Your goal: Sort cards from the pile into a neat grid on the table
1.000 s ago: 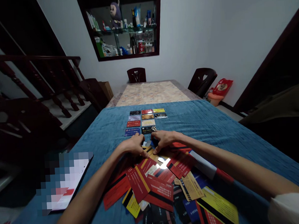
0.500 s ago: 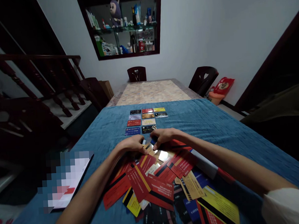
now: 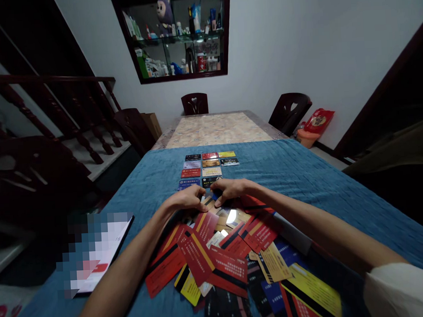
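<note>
At far left, a flat-screened device [image 3: 103,254] is largely masked by pixelation. Its near edge is covered by the left forearm. The left hand's [image 3: 188,198] grip is held partly open, thumb and index finger parted at the far edge of a loose heap of cards [image 3: 229,271]; whether any card is pinched cannot be told, its other fingers being hidden. Beyond it, rows of cards [image 3: 211,172] are laid out on the blue cloth [image 3: 268,167] over the bench [image 3: 217,130]. The heap is cut off by the lower frame edge. The right hand's [image 3: 229,189] grip is also left partly open, facing the left, and the right corner of a black card [image 3: 208,183] is overlapped by it; what lies beneath its palm is obscured. A pale strip [image 3: 293,234] is partly hidden by the right forearm, and the white sleeve [image 3: 399,288] is cropped at right.

Compared with the earlier frame, more of a red card with a gold stripe [image 3: 207,224] is exposed near the left thumb, and less of the pale strip's red end is seen at right.
</note>
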A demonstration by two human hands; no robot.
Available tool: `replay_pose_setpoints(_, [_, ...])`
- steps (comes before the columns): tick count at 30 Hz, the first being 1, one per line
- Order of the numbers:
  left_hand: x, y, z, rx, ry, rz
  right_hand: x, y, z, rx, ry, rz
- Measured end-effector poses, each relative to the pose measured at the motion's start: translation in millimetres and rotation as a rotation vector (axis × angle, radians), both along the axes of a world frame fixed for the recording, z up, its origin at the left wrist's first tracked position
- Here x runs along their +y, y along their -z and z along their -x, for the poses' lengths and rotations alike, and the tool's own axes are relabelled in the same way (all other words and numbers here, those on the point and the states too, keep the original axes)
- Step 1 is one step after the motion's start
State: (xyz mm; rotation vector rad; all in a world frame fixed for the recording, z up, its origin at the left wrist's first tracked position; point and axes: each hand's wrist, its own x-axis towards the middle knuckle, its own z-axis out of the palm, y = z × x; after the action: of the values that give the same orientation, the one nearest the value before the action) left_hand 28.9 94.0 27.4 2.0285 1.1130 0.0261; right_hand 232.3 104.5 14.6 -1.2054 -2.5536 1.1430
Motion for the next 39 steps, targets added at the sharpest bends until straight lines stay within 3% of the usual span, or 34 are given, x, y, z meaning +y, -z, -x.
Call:
replay_pose_setpoints(5, [7.3, -7.9, 6.0, -0.093, -0.062, 0.005, 13.1, -4.4, 2.8, 0.101, 0.005, 0.011])
replay_pose_setpoints(13, [29.9, -44.9, 16.2, -0.112, -0.080, 0.057, 44.7, -22.4, 12.4, 0.214, 0.002, -0.054])
replay_pose_setpoints(16, [39.3, -56.3, 19.5, -0.075, -0.058, -0.024, 51.6, -26.1, 16.6, 0.261, 0.028, -0.058])
replay_pose_setpoints(24, [62.1, -77.7, 24.4, -0.037, 0.024, 0.020, 56.4, -49.6, 21.3, 0.332, 0.145, 0.107])
replay_pose_setpoints(30, [69.7, -95.1, 28.3, -0.061, 0.018, 0.020, 56.8, -73.9, 20.9, 0.388, 0.124, 0.183])
replay_pose_setpoints(34, [54.1, -93.1, 19.2, -0.094, -0.007, 0.074, 43.6, -81.2, 11.3, 0.286, 0.116, 0.164])
replay_pose_setpoints(39, [21.1, -62.0, -8.6, -0.130, 0.089, 0.145, 2.2, -57.8, -15.1, 0.180, 0.079, 0.057])
